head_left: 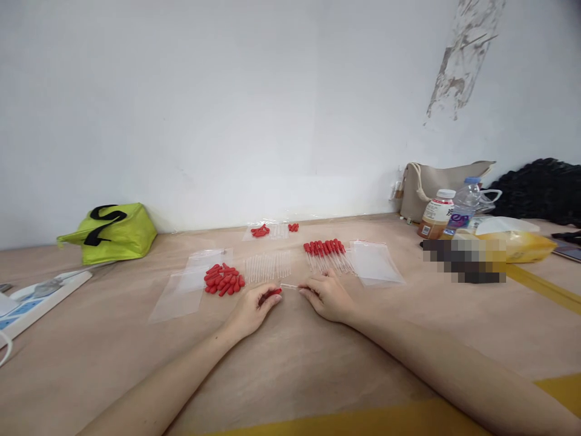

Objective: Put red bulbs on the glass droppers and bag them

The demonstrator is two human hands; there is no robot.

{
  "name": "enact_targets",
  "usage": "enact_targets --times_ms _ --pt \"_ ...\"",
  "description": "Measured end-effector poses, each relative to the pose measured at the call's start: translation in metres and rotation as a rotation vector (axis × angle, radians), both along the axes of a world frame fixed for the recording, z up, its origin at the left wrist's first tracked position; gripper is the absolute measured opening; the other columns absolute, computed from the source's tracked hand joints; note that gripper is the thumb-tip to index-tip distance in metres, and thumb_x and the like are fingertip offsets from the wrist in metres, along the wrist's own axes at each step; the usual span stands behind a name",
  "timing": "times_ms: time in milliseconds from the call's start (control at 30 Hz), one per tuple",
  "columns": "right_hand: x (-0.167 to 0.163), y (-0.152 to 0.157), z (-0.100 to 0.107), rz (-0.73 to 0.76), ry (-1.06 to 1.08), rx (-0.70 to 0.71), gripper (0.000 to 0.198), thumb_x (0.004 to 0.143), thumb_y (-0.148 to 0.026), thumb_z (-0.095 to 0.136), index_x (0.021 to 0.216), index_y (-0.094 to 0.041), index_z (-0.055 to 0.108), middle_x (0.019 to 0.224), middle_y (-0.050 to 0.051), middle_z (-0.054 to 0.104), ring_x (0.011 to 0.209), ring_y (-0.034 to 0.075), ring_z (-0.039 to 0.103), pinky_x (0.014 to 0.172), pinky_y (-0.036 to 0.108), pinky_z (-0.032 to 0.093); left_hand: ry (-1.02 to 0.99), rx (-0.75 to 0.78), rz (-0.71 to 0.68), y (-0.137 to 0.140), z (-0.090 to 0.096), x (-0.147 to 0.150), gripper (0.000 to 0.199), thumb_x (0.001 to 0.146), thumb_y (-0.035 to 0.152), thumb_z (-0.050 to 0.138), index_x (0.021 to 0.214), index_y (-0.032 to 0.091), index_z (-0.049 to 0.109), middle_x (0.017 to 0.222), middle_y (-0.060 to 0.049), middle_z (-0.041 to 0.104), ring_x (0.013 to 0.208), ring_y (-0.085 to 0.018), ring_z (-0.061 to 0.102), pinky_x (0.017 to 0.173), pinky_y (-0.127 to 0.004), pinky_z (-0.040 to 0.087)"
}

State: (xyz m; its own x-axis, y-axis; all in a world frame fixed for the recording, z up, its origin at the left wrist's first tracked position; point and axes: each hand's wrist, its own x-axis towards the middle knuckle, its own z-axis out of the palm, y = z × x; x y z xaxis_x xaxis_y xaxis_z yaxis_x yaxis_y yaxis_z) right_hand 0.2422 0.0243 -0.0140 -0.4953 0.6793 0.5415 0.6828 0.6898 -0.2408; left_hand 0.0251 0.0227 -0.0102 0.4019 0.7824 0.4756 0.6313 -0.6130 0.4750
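My left hand [252, 307] is closed around a red rubber bulb [275, 292], most of it hidden by the fingers. Between thumb and fingers my right hand [330, 298] pinches a thin clear dropper tube [288, 286], which points left toward the bulb. Whether tube and bulb touch I cannot tell. A heap of red bulbs [224, 280] lies beyond my left hand. Several bare clear tubes [267, 266] lie in a row past both hands. Droppers with red bulbs on their tubes [325, 249] are lined up just beyond my right hand.
Clear plastic bags lie left [181, 287] and right [376, 263] of the rows. At the back is a bag with red bulbs and tubes [261, 231]. A green bag [120, 233] and power strip [45, 300] are left; bottles [438, 213] and a tissue pack [521, 242] stand right.
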Motion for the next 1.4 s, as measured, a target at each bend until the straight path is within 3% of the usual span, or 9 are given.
enact_targets --times_ms 333,533,667,967,1400 --pt "0.0 -0.002 -0.003 0.035 0.008 0.066 0.024 0.087 -0.025 0.039 0.095 -0.021 0.061 0.086 0.003 0.066 0.078 0.013 0.057 0.076 0.03 0.028 -0.028 -0.056 0.007 0.0 -0.002 0.001 0.019 0.084 0.031 0.047 0.086 0.018 0.061 0.071 0.0 0.063 0.064 -0.014 0.056 0.06 -0.023 0.042" --pt "0.003 0.004 -0.003 0.076 0.0 0.025 0.024 0.086 -0.026 0.042 0.098 -0.025 0.063 0.086 0.003 0.066 0.074 0.012 0.056 0.075 0.03 0.025 -0.02 0.005 -0.066 -0.003 0.003 0.001 0.015 0.083 0.025 0.05 0.081 0.018 0.062 0.077 -0.002 0.063 0.073 -0.015 0.057 0.067 -0.024 0.043" --pt "0.005 0.008 -0.002 0.082 -0.055 0.018 0.022 0.085 -0.026 0.045 0.094 -0.027 0.064 0.083 0.001 0.066 0.074 0.012 0.054 0.073 0.03 0.023 0.02 0.004 -0.152 -0.006 0.005 0.001 0.014 0.084 0.02 0.049 0.081 0.018 0.063 0.077 -0.001 0.063 0.073 -0.013 0.057 0.068 -0.023 0.043" --pt "-0.001 0.0 0.0 0.017 -0.088 0.083 0.023 0.084 -0.023 0.042 0.082 -0.021 0.064 0.072 0.002 0.063 0.066 0.011 0.049 0.068 0.029 0.019 0.081 0.043 -0.106 -0.009 0.002 0.002 0.015 0.085 0.024 0.047 0.083 0.018 0.061 0.076 -0.001 0.06 0.071 -0.013 0.055 0.065 -0.024 0.041" --pt "-0.013 -0.007 0.001 0.055 -0.083 -0.045 0.024 0.085 -0.023 0.04 0.071 -0.017 0.058 0.068 0.0 0.062 0.06 0.009 0.046 0.068 0.028 0.019 0.127 0.085 -0.209 -0.011 0.002 0.003 0.016 0.087 0.023 0.043 0.085 0.015 0.057 0.078 -0.003 0.057 0.071 -0.013 0.052 0.065 -0.024 0.042"
